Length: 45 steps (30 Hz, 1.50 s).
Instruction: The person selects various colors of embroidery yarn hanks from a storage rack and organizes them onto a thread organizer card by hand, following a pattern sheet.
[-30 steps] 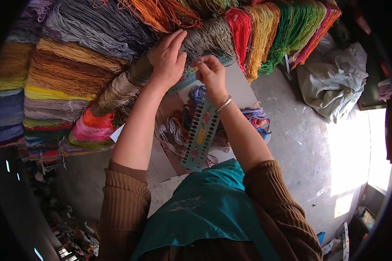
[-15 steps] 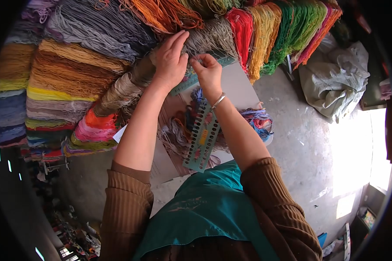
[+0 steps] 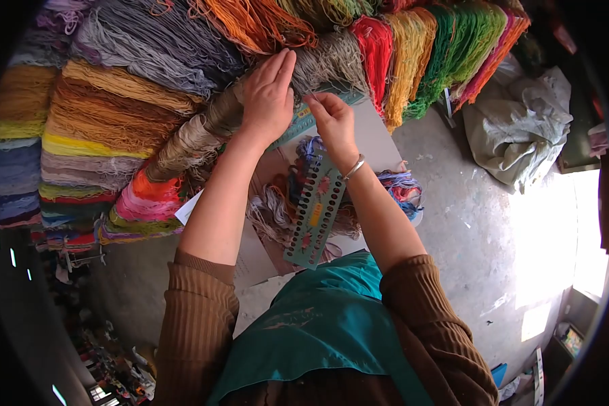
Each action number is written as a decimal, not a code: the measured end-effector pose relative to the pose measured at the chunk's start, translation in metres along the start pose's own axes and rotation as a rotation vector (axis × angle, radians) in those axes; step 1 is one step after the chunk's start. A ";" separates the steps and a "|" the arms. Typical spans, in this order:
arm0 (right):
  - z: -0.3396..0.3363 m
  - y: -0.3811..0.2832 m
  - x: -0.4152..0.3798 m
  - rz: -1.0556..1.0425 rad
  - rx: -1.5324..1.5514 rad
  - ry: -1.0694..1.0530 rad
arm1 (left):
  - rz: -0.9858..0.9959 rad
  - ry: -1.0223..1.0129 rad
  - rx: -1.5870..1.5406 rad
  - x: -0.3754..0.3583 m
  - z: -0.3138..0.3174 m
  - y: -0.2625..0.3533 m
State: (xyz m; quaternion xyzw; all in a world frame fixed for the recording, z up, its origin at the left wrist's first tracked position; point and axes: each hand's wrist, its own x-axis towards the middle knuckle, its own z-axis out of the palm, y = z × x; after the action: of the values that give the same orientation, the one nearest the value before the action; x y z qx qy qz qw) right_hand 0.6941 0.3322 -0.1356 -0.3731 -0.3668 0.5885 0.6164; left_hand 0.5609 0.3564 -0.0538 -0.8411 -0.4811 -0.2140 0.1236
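My left hand (image 3: pixel 267 98) lies flat with fingers stretched out on a bundle of grey-beige yarn (image 3: pixel 331 57). Just right of it, my right hand (image 3: pixel 335 118), with a bangle at the wrist, pinches a thin strand of yarn at the bundle's lower edge; the strand itself is barely visible. Partly behind the hands is a green punched card (image 3: pixel 294 125). Below them, a second green card (image 3: pixel 313 213) with rows of holes and a flower print rests on loose skeins of grey yarn (image 3: pixel 271 210) and blue-red yarn (image 3: pixel 402 189).
Thick hanks of grey (image 3: pixel 155 51), brown (image 3: pixel 115 111), orange (image 3: pixel 254 24), red (image 3: pixel 373 51) and green yarn (image 3: pixel 440 61) hang along the far side. A pale flat board (image 3: pixel 379 139) lies under the cards. A whitish sack (image 3: pixel 521 128) stands on the concrete floor (image 3: pixel 460 223) at right.
My right hand has shifted slightly right and down, away from my left hand, still pinched. My left hand stays nearly in place on the grey-beige yarn.
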 end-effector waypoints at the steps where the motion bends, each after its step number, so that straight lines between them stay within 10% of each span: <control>1: -0.004 -0.004 -0.003 -0.002 -0.003 -0.001 | 0.000 0.003 -0.002 -0.001 0.001 0.001; 10: -0.139 -0.114 -0.103 0.279 -0.380 0.021 | -0.049 0.000 0.105 0.000 0.009 0.002; 15: -0.355 -0.122 -0.237 0.419 -0.359 0.632 | -0.053 0.035 0.068 0.000 0.009 0.003; 18: -0.570 -0.089 -0.433 0.319 -0.315 1.400 | -0.053 0.059 0.059 0.001 0.009 0.006; 21: -0.576 -0.118 -0.501 0.255 -0.312 2.019 | -0.038 0.065 0.049 0.000 0.008 0.003; 24: -0.563 -0.104 -0.463 0.259 -0.048 1.541 | 0.001 0.096 0.035 0.002 0.010 0.002; 28: -0.360 -0.094 -0.246 0.273 0.373 0.560 | 0.033 0.084 0.014 0.002 0.004 -0.002; 33: -0.115 -0.073 -0.080 0.344 0.336 -0.128 | 0.004 0.022 -0.120 0.002 -0.002 -0.007; 38: -0.020 0.005 -0.005 -0.010 -0.378 0.045 | -0.014 0.011 -0.180 0.002 0.000 -0.011; 45: 0.002 0.021 0.018 -0.104 -0.573 0.193 | 0.000 0.047 -0.170 0.004 0.001 -0.009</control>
State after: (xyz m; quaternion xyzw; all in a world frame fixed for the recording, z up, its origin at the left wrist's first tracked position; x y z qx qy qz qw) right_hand 0.6838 0.3506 -0.1535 -0.5665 -0.4762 0.3908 0.5474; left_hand 0.5547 0.3644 -0.0528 -0.8433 -0.4584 -0.2735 0.0630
